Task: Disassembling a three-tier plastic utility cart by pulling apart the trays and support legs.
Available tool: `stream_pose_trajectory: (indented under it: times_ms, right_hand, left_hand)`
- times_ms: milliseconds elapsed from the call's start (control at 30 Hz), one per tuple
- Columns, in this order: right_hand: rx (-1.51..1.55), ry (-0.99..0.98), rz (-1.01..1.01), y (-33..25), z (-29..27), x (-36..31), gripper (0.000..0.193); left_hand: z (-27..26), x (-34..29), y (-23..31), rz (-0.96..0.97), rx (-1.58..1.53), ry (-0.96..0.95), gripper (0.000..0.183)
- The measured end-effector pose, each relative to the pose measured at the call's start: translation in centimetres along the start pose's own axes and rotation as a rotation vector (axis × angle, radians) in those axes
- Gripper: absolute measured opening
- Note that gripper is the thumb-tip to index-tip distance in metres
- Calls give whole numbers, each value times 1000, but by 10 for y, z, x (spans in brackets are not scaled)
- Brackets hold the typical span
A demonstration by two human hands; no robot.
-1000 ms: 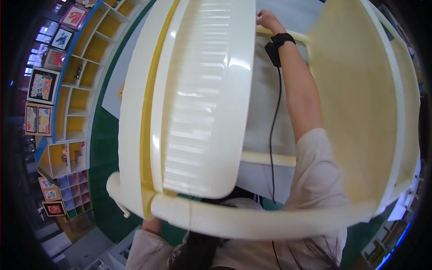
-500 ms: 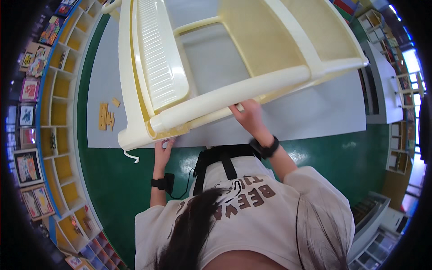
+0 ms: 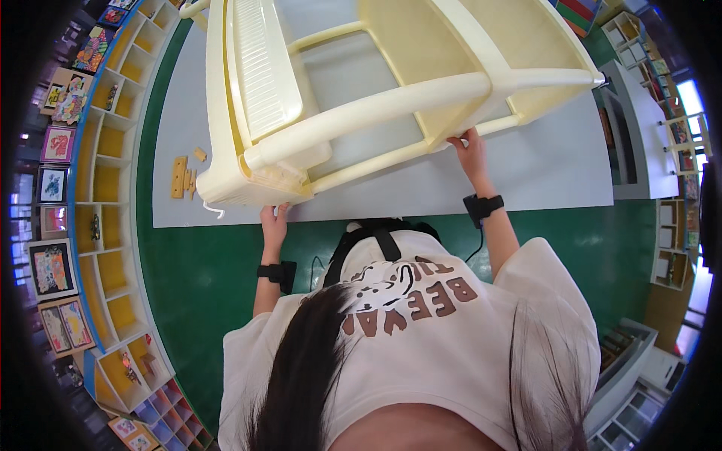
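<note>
A large cream plastic shelf unit point(image 3: 391, 105) lies tipped on its side on the grey tabletop, with tube-like rails, flat shelf panels and a ribbed panel. My left hand point(image 3: 274, 219) holds the near lower edge of its left end, thumb and fingers at the rim, the fingertips partly hidden. Farther right, my right hand point(image 3: 471, 159) is closed on the lower rail beside the corner of the middle shelf. A small white hook point(image 3: 214, 212) sticks out from the unit's left end.
Small yellowish wooden pieces point(image 3: 180, 178) lie on the grey table point(image 3: 541, 177) left of the unit. White cubbies point(image 3: 105, 225) line the left side, with framed pictures beyond. A grey-white cabinet point(image 3: 639, 143) stands at the right. The floor point(image 3: 564, 255) is green.
My right hand has shifted right along the unit to the middle shelf's corner. The unit has turned a little, showing more of its lower rail. My left hand stays at the left end.
</note>
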State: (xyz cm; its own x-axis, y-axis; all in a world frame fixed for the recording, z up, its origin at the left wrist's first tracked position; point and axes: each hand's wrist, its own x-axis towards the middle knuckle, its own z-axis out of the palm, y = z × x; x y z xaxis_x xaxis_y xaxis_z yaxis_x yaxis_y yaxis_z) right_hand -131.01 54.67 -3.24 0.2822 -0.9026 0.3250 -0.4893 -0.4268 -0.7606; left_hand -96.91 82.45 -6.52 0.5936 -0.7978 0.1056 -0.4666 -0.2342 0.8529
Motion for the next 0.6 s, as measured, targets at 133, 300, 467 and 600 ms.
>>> stream_pose_trajectory:
  times_ms: [133, 300, 467, 600]
  right_hand:
    - [-6, -19, -114, -27, -12, 10, 24]
    - [-43, -112, -139, -61, -36, 18, 22]
    - [14, -182, -65, -101, -59, 29, 19]
    - [12, -249, -52, -133, -79, 42, 18]
  left_hand:
    - [-6, -4, 3, 62, -48, 63, 20]
    - [-18, -4, 32, 109, -82, 199, 24]
    - [-41, -4, 38, 99, -109, 250, 27]
    - [-52, 0, 61, 176, -189, 331, 25]
